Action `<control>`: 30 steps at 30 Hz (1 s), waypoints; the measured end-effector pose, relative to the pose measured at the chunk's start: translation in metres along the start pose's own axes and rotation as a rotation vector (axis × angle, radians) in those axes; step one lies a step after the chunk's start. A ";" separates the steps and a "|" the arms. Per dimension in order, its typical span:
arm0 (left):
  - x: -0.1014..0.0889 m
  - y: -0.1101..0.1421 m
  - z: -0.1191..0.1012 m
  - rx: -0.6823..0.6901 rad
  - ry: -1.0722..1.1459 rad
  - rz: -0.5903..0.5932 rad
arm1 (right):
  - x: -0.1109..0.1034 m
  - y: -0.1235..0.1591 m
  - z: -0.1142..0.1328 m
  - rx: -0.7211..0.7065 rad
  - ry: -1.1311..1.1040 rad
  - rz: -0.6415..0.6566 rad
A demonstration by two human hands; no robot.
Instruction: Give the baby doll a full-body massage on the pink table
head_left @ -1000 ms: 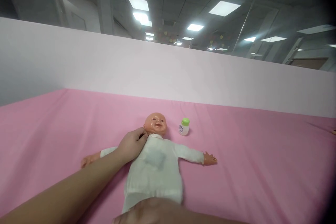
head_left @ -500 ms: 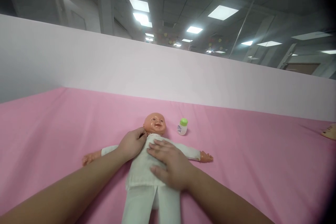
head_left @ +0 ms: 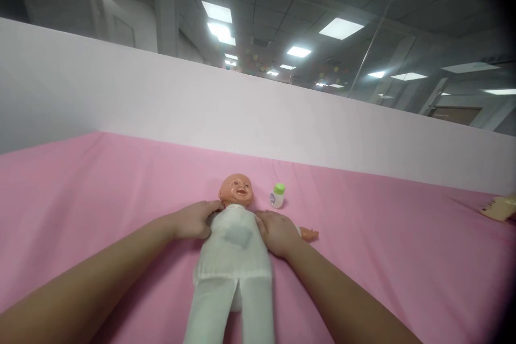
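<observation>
A baby doll [head_left: 236, 258] with a bald head and cream-white cloth clothes lies on its back, head away from me. My left hand [head_left: 193, 220] curls round its shoulder on the left, with the fingers by the neck and the thumb lower on its side; it hides the arm there. On the other side, my right hand [head_left: 278, 232] wraps over the shoulder and upper arm, leaving only the doll's hand [head_left: 309, 234] showing beyond it. A greyish patch shows through the chest cloth. Near the head stands a small white bottle [head_left: 276, 200] with a green cap.
Pink cloth [head_left: 382, 258] covers the surface under the doll. A low white wall [head_left: 242, 113] runs along the back, with glass above it. At the far right edge lies a yellowish object [head_left: 499, 208], partly cut off.
My right hand has slid off the doll's chest to its shoulder at the right, baring the greyish patch. My left hand has turned slightly about the other shoulder, its thumb now showing.
</observation>
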State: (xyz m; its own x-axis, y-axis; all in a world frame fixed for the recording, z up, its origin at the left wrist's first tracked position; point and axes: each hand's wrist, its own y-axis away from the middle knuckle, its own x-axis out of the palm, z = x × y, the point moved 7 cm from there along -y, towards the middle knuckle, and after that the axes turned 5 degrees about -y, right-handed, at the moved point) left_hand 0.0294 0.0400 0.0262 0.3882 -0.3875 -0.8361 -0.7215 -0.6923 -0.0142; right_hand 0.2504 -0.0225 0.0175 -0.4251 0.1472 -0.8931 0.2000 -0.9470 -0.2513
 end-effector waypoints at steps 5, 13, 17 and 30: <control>0.006 0.005 0.004 0.027 -0.081 -0.005 | 0.008 0.004 0.000 -0.051 0.049 -0.039; 0.006 0.031 -0.006 0.144 -0.484 -0.157 | -0.008 0.016 -0.014 -0.113 0.034 0.065; -0.014 0.029 0.013 0.065 -0.500 -0.180 | -0.020 0.019 -0.033 -0.022 -0.048 0.115; -0.064 0.047 0.113 -0.369 -0.185 -0.227 | -0.042 0.035 -0.148 0.385 -0.415 0.070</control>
State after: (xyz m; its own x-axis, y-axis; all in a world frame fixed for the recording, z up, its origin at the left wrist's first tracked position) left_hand -0.0941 0.1014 0.0173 0.3797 -0.1090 -0.9187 -0.3646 -0.9303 -0.0403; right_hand 0.4064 -0.0196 -0.0090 -0.7490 0.0298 -0.6619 -0.0628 -0.9977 0.0262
